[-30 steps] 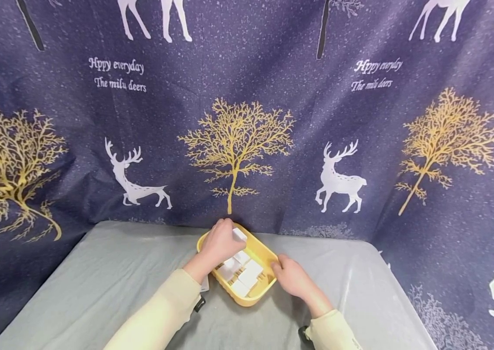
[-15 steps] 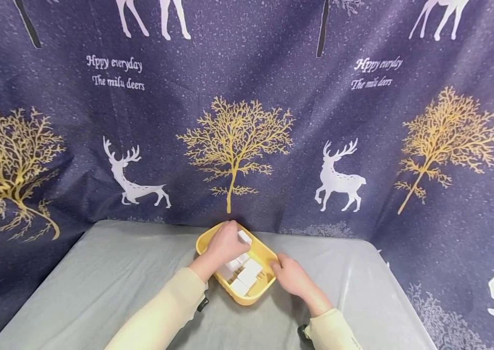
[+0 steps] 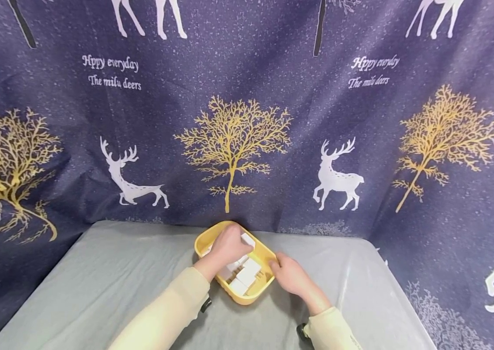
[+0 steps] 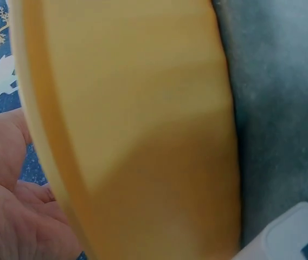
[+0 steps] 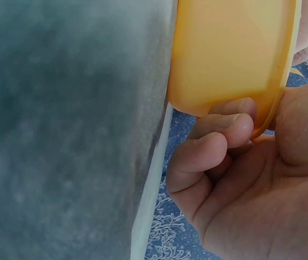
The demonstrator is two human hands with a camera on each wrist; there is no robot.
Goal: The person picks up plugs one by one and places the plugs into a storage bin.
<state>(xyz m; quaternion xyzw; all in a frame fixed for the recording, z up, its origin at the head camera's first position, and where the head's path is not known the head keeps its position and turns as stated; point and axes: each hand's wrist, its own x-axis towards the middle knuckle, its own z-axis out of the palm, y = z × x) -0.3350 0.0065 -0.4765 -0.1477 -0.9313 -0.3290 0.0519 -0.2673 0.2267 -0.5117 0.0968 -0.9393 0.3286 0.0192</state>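
Note:
A yellow plastic bin point(image 3: 247, 297) stands on the grey cloth, holding several white blocks point(image 3: 248, 270) with light-brown pieces between them. Inside the bin my left hand point(image 3: 228, 245) holds one white block point(image 3: 248, 239) by its fingers; the fingertips are partly hidden. My right hand point(image 3: 292, 274) grips the bin's right rim, thumb over the edge. In the right wrist view, the curled fingers point(image 5: 208, 151) lie against the outer wall. The left wrist view shows the bin's outer side point(image 4: 143, 108) with part of the left palm point(image 4: 13, 216) beyond the rim.
A grey cloth point(image 3: 111, 282) covers the table, which ends at a dark blue hanging point(image 3: 273, 194) printed with deer and trees. A white round-cornered object point(image 4: 292, 235) with a dark mark shows beside the bin in the left wrist view.
My left hand has shifted slightly right and nearer inside the bin, carrying the white block along. The right hand keeps its hold on the rim. The head view has shifted a little.

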